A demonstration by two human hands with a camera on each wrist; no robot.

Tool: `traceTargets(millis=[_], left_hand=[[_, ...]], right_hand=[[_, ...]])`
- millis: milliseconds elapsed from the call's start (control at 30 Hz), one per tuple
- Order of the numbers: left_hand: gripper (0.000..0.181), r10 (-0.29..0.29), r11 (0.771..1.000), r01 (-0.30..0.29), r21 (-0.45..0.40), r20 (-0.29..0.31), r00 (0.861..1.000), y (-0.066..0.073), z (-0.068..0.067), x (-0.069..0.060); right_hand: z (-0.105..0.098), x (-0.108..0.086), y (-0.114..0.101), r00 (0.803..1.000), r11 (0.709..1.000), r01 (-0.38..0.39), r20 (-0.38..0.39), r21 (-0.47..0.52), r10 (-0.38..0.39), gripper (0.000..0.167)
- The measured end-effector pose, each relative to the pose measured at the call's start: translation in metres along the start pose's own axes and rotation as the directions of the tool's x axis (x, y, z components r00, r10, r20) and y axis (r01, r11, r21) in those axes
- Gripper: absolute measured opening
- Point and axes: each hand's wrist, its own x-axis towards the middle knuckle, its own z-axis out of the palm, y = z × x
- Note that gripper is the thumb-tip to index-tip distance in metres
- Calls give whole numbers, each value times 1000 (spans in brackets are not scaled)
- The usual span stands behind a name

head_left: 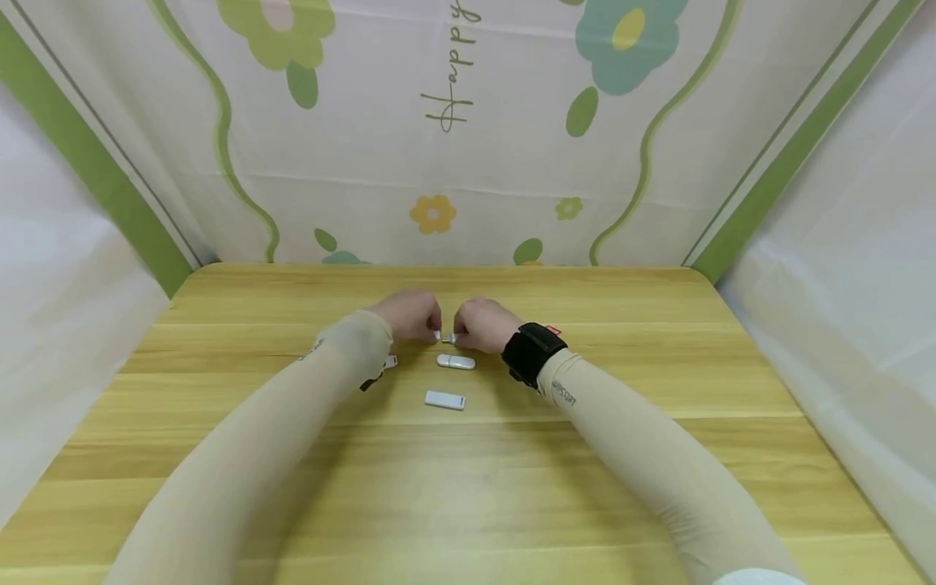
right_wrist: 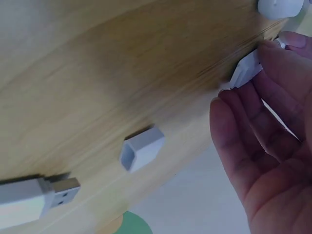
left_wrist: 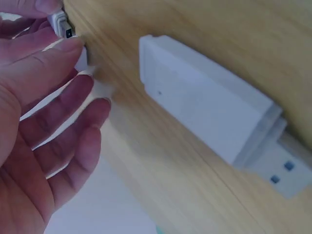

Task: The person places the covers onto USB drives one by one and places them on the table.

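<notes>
My left hand [head_left: 409, 315] and right hand [head_left: 486, 323] face each other just above the table. Between right fingertips and thumb I pinch a white USB stick [right_wrist: 246, 68]; its bare metal plug [head_left: 447, 339] points left. A small white cap [left_wrist: 82, 59], mostly covered by fingers, is pinched in my left hand, close to the plug but apart. A white capped USB stick [head_left: 456, 361] lies nearer me, with a white rectangular stick [head_left: 444, 400] below it. By my left wrist rests an uncapped USB stick [left_wrist: 209, 97].
In the right wrist view, a loose white cap [right_wrist: 142, 148] and another uncapped USB stick [right_wrist: 24, 200] lie on the wooden table [head_left: 468, 487]. A flowered cloth [head_left: 512, 162] hangs at the table's back edge, and white cloth borders both sides.
</notes>
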Motion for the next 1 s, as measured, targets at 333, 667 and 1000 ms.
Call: traceTargets(millis=[333, 667, 1000], left_hand=[[7, -14, 992, 14, 125, 1, 1000, 4, 2, 0], [11, 1, 989, -5, 147, 26, 1000, -3, -2, 0], [16, 130, 991, -130, -21, 12, 991, 29, -33, -42]], right_hand=[[1, -3, -1, 1000, 1000, -6, 12, -14, 6, 15], [-21, -16, 9, 999, 1000, 2, -53, 4, -2, 18], [-31, -55, 3, 968, 990, 126, -209, -62, -137, 11]])
